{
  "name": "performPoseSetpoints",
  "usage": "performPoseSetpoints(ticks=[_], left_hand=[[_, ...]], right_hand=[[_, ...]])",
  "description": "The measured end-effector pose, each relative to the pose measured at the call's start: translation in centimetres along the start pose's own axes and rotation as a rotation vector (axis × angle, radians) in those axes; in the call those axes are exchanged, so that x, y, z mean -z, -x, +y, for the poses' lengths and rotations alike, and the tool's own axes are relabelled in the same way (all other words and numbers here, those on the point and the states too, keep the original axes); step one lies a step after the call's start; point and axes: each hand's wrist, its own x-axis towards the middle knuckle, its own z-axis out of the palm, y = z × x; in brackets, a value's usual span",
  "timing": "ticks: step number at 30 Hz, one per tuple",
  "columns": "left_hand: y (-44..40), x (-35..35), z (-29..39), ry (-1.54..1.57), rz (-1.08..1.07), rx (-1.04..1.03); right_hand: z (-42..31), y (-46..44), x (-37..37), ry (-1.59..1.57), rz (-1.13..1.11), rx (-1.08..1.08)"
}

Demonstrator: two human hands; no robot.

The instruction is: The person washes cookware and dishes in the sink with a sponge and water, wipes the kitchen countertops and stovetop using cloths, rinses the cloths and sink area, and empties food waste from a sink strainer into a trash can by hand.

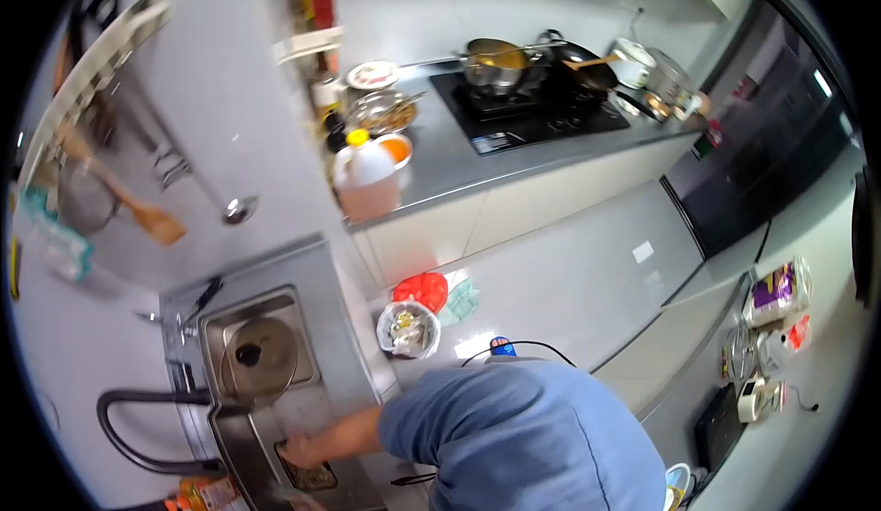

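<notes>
My right hand (306, 449) reaches down into the lower sink basin (240, 451), over a small dark-rimmed rectangular tray or strainer (314, 478) with brownish contents. Its fingers are blurred, and what they hold, if anything, cannot be made out. Near the bottom edge, my left hand (301, 500) shows only as a smeared part low in the sink. The upper basin (303, 332) has a round pan-like vessel (275, 373) in it with a dark round spot. A black curved faucet hose (105, 428) arches beside the basins.
A bin (407, 350) and red bag (420, 289) are on the floor by the sink counter. A jug (367, 181) stands at the far counter's corner, near a pot (496, 75) and wok (587, 75) on the stove (541, 121). Utensils, including a ladle (240, 209), hang left.
</notes>
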Motion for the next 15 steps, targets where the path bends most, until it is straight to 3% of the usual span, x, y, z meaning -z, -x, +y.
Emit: performPoseSetpoints(ticks=[1, 3, 5, 6, 8, 9, 10, 12, 14, 15], left_hand=[[0.6, -0.2, 1.7, 0.079, 0.038, -0.062], [2.2, -1.9, 5.0, 0.229, 0.066, -0.178], [3.9, -4.4, 8.1, 0.372, 0.044, -0.277], [4.7, -6.0, 9.6, 0.441, 0.015, -0.321], [6.5, -10.0, 12.5, 0.573, -0.077, -0.397], [7.5, -12.1, 14.1, 0.638, -0.133, -0.430], [8.4, -14.5, 15.3, 0.693, -0.211, -0.464], [10.6, -20.3, 17.8, 0.793, -0.405, -0.516], [13.8, -27.8, 22.5, 0.880, -0.549, -0.533], [15.7, -32.2, 25.5, 0.894, -0.516, -0.522]], right_hand=[[1.3, 0.0, -1.8, 0.548, 0.231, 0.165], [2.7, 4.7, 1.2, 0.546, 0.417, 0.454], [-0.5, 12.1, 8.6, -0.071, -0.087, 0.285], [-0.4, 16.3, 10.9, -0.070, -0.064, 0.273], [1.5, 24.8, 14.3, -0.401, 0.259, 0.088], [2.7, 28.8, 16.0, -0.422, 0.357, -0.013], [3.9, 33.7, 18.4, -0.421, 0.383, -0.025], [6.0, 44.5, 21.9, -1.091, 0.203, -0.176], [9.6, 53.8, 22.5, -1.329, 0.499, -0.059], [11.4, 59.8, 22.7, -1.361, 0.655, -0.037]])
